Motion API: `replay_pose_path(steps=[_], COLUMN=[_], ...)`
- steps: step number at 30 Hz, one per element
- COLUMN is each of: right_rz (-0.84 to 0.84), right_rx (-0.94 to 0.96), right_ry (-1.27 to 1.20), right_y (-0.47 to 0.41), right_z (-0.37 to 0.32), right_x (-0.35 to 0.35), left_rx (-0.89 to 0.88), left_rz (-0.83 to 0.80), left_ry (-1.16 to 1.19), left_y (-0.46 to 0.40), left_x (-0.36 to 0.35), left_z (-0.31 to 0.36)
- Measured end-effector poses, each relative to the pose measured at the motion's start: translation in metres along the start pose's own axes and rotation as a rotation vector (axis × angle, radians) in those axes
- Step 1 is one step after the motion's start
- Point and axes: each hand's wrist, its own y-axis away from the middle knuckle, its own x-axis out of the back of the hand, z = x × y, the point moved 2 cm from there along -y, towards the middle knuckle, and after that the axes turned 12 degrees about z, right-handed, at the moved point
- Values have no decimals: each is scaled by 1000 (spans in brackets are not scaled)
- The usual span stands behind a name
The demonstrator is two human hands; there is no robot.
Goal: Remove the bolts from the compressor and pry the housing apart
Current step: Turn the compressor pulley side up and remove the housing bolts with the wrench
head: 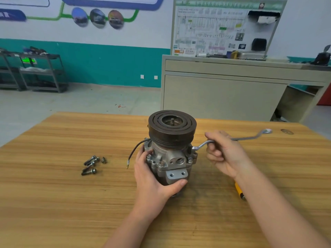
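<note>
compressor — 1 | wrench — 1 | loose bolts — about 5 | hands — 2

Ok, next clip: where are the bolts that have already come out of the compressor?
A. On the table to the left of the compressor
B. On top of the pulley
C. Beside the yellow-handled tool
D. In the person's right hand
A: the loose bolts lie in a small cluster on the wooden table, left of the compressor.
</note>
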Motion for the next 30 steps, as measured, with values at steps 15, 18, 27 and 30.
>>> replay_pose_path(steps=[15,18,27,30], right_rz=[143,103,-402,-248], right_rx=[1041,810,-325,-288], right_ry=[811,583,-74,-262], right_y=[89,78,-10,-11], right_z=[31,30,16,14], right_x=[-28,-9,-2,-8], left_rx=[-9,-10,-7,10], left_rz=[-1,-6,2,-16], left_ry=[-24,-21,-52,-35], left_y=[3,4,1,1], left_x=[2,1,4,4], left_z=[1,-2,5,5])
